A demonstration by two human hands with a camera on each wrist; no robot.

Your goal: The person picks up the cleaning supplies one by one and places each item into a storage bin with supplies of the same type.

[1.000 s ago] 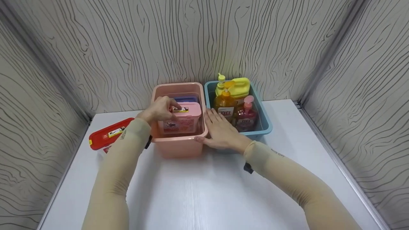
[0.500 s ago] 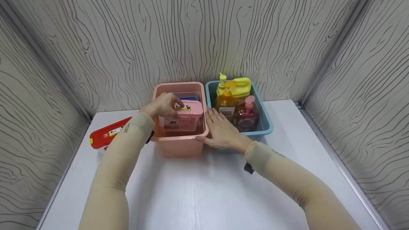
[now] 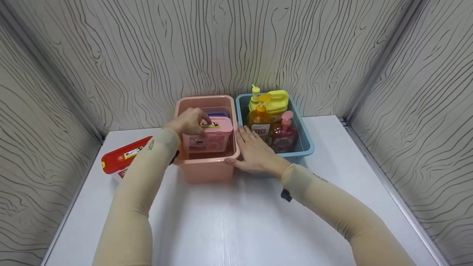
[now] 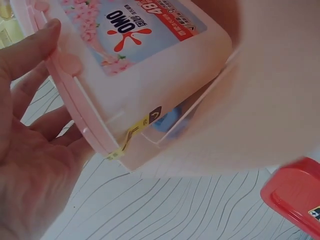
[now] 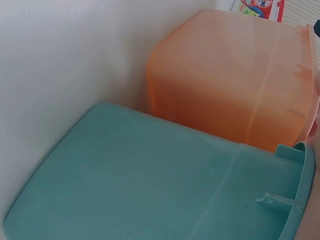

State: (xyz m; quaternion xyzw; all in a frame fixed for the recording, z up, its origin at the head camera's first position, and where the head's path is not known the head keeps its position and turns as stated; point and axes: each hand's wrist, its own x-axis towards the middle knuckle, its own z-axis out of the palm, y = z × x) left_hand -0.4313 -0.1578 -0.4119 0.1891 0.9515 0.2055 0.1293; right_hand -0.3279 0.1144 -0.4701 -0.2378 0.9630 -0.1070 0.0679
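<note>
Pinches the lid of a pink box (image 3: 208,142) from above with the left hand (image 3: 186,121), spread only as far as the lid's width, with the thumb at the front edge. Rests the right hand (image 3: 257,153) flat, gripping nothing, with straight fingers lying where the rims of a pink bin (image 3: 208,173) and a blue bin (image 3: 309,149) adjoin. Backed by pale walls (image 3: 236,48) patterned with dark wavy grain. Floored by a white table (image 3: 229,221). Extended across it: two arms in beige sleeves (image 3: 133,207). Set side by side near the back wall: the pink bin on the left, the blue on the right; seen from outside in the right wrist view. On the table left of the pink bin, partly behind the left sleeve: a red-lidded box (image 3: 125,153). Inside the pink bin, near upright: the pinched pink box. Hidden: contact of its base with the bin floor. Just behind it: a purple lid (image 3: 218,113), mostly covered. Inside the blue bin: a yellow jug (image 3: 279,102) at the back, an orange pump bottle (image 3: 260,120) and a pink pump bottle (image 3: 284,138) in front, a yellow pump bottle (image 3: 254,104) at the back left. On the pink box, readable in the left wrist view: a floral label (image 4: 130,35) marked OMO.
</note>
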